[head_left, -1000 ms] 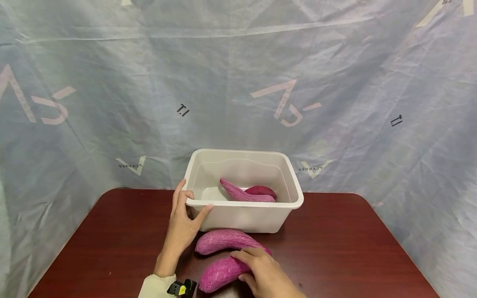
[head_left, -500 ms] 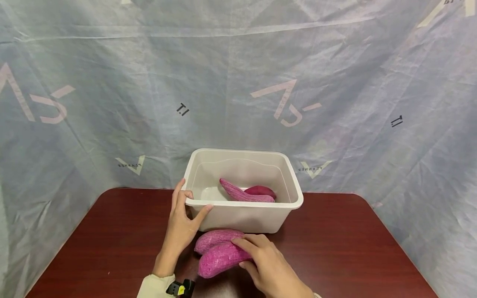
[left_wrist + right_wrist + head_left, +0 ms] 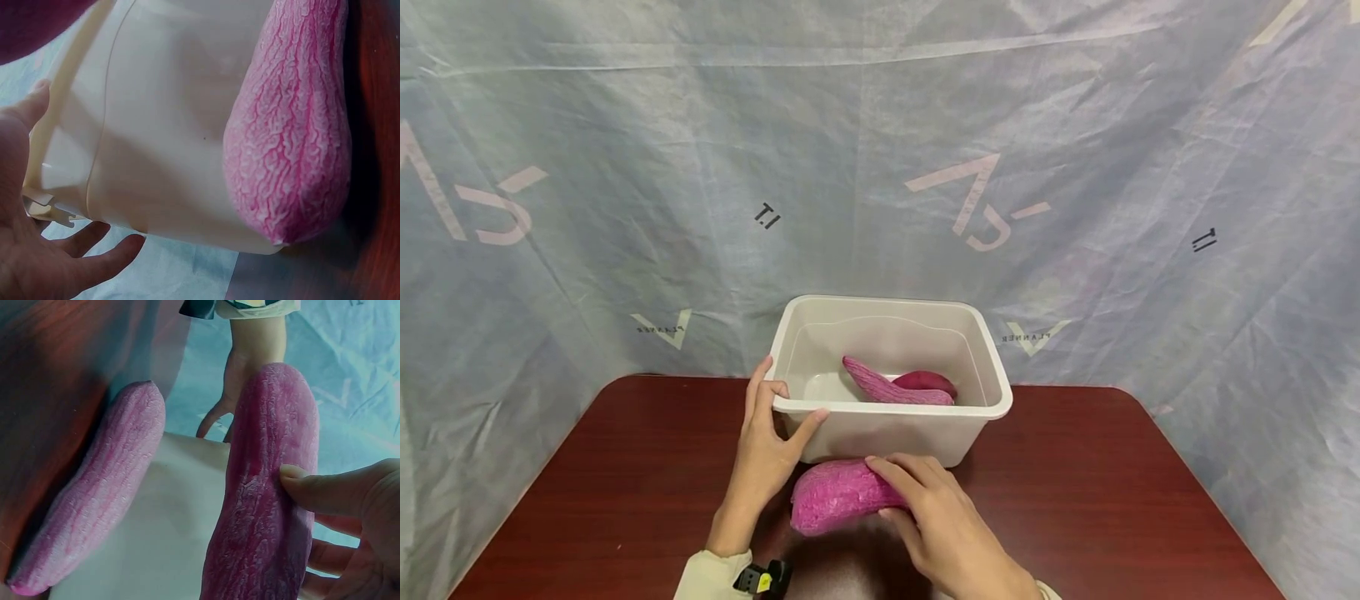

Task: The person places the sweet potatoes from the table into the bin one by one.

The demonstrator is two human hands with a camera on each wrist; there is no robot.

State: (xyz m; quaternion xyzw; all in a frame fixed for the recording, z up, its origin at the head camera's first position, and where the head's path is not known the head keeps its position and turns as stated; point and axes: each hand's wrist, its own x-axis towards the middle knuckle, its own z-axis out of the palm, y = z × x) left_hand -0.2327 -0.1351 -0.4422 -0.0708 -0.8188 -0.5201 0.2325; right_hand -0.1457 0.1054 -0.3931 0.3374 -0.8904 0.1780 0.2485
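Note:
My right hand (image 3: 928,512) grips a purple sweet potato (image 3: 838,498) and holds it off the table, just in front of a white tub (image 3: 895,432). In the right wrist view my thumb (image 3: 325,490) presses on that sweet potato (image 3: 262,487). A second sweet potato (image 3: 94,500) lies on the table against the tub's front wall; the head view hides it behind the held one. My left hand (image 3: 771,429) holds the tub's front left corner, thumb on the front rim. Two more sweet potatoes (image 3: 887,388) lie inside the tub.
The dark red table (image 3: 1112,500) has rounded corners and bare room on both sides of the tub. A wrinkled pale sheet (image 3: 1075,167) hangs close behind the tub as a backdrop. A wrist strap (image 3: 760,579) shows at my left cuff.
My right hand has lifted the nearer sweet potato off the table and carried it toward the tub, so it now covers the other one. The left hand has stayed on the tub's corner.

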